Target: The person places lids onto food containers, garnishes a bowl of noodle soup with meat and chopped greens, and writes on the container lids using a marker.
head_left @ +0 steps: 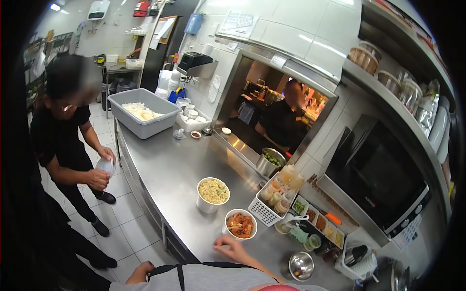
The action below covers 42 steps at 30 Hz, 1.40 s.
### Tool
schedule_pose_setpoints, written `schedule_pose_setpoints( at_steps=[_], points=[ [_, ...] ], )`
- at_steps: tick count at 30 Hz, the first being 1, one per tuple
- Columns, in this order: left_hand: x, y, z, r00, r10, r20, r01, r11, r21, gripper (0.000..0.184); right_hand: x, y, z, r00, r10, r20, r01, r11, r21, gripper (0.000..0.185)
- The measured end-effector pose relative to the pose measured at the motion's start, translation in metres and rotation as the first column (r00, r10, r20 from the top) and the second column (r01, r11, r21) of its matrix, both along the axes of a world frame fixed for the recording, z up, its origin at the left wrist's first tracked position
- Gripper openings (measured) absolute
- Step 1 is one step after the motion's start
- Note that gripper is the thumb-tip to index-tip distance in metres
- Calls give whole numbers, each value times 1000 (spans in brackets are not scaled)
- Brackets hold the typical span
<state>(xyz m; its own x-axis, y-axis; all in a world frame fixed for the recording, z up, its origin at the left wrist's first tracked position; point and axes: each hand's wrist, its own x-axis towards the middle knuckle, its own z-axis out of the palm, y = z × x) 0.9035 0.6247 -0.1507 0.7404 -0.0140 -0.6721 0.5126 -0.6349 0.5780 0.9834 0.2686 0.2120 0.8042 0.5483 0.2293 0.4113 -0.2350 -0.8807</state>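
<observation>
On the steel counter, a white paper bowl of fried rice (pixel 213 190) stands upright, uncovered. Close to it, nearer to me, is a second white bowl with glazed reddish-brown pieces of food (pixel 241 224). My right hand (pixel 234 250) hovers just below this second bowl, fingers loosely bent and apart, holding nothing. Low at my left side, by the grey apron, is my left hand (pixel 141 273); its fingers are too small and partly hidden to read. To the left a co-worker in black holds clear round plastic lids (pixel 106 166) in both hands.
A grey tub (pixel 144 114) stands at the counter's far end. Right of the bowls are a white basket of sauce bottles (pixel 274 199), a garnish tray (pixel 320 223) and a steel bowl (pixel 301 266). Another person is beyond the pass window; a microwave (pixel 378 174) sits at right.
</observation>
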Motion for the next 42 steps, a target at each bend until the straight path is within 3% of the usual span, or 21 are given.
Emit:
schedule_pose_setpoints(
  at_steps=[3, 5, 7, 10, 11, 14, 18, 20, 22, 25, 26, 27, 28, 33, 35, 36, 38, 39, 40, 41, 42],
  points=[
    [-38, -21, -34, 999, 53, 11, -54, 994, 91, 38, -12, 33, -13, 978, 197, -68, -202, 976, -76, 13],
    [-62, -27, -44, 997, 82, 14, -83, 983, 165, 42, -20, 53, -21, 884, 354, -305, -432, 868, -245, 18],
    [-83, -25, -53, 997, 78, -3, -77, 984, 161, 43, -23, 63, -25, 871, 387, -304, -469, 839, -275, 20],
    [-124, -20, -72, 986, -160, -54, 166, 978, 126, 48, -25, 72, -33, 823, 465, -326, -563, 739, -370, 24],
    [-136, -20, -78, 938, -347, -18, 347, 933, 92, 49, -25, 73, -38, 802, 492, -338, -596, 697, -399, 26],
    [-191, -12, -71, 995, -45, -86, 55, 991, 120, 50, -5, 72, -98, 707, 676, -208, -695, 612, -377, 26],
    [-247, -17, -55, 978, 182, -104, -174, 981, 85, 51, -32, 83, -60, 757, 629, -176, -639, 657, -400, 18],
    [-256, -25, 13, 933, 353, -74, -351, 935, 40, 51, -39, 87, -37, 775, 593, -217, -628, 689, -362, 17],
    [-250, -31, 89, 881, 474, -18, -474, 881, 5, 52, -41, 89, -32, 819, 532, -212, -573, 748, -335, 16],
    [-238, -4, -1, 902, 325, -285, -289, 944, 162, 44, -39, 85, -39, 888, 441, -131, -460, 852, -251, 14],
    [-232, 7, -4, 966, 11, -259, 30, 988, 152, 40, -38, 82, -42, 887, 438, -148, -462, 854, -240, 14],
    [-221, 19, -5, 923, -312, -226, 349, 926, 146, 37, -34, 79, -44, 916, 394, -76, -401, 892, -210, 13],
    [-207, 25, -7, 928, -323, -185, 356, 915, 189, 35, -28, 77, -45, 940, 341, 0, -335, 925, -180, 11],
    [-96, 59, -12, 987, 105, -119, -104, 994, 16, 28, -11, 71, -35, 960, 83, -267, -141, 968, -209, 10],
    [-34, 64, 19, 916, 349, -199, -367, 928, -64, 28, 6, 88, -26, 996, 39, 74, -25, 982, -190, 13],
    [-4, 74, 38, 928, 318, -194, -335, 940, -60, 28, 19, 99, -28, 982, -52, 179, 88, 976, -200, 24],
    [54, 84, 68, 936, 306, -174, -336, 923, -188, 22, 41, 137, -8, 926, -356, 128, 368, 925, -88, 44],
    [81, 87, 86, 947, 276, -163, -305, 932, -195, 22, 61, 151, -5, 913, -384, 140, 398, 913, -86, 44],
    [104, 91, 105, 925, 358, -123, -378, 860, -343, 25, 82, 165, -2, 858, -473, -200, 496, 864, 86, 52],
    [122, 94, 127, 891, 441, -104, -433, 760, -485, 27, 101, 176, 1, 726, -442, -527, 618, 756, 217, 61],
    [135, 95, 151, 903, 417, -101, -410, 772, -485, 27, 117, 186, 5, 715, -461, -526, 638, 738, 221, 61]
  ],
)
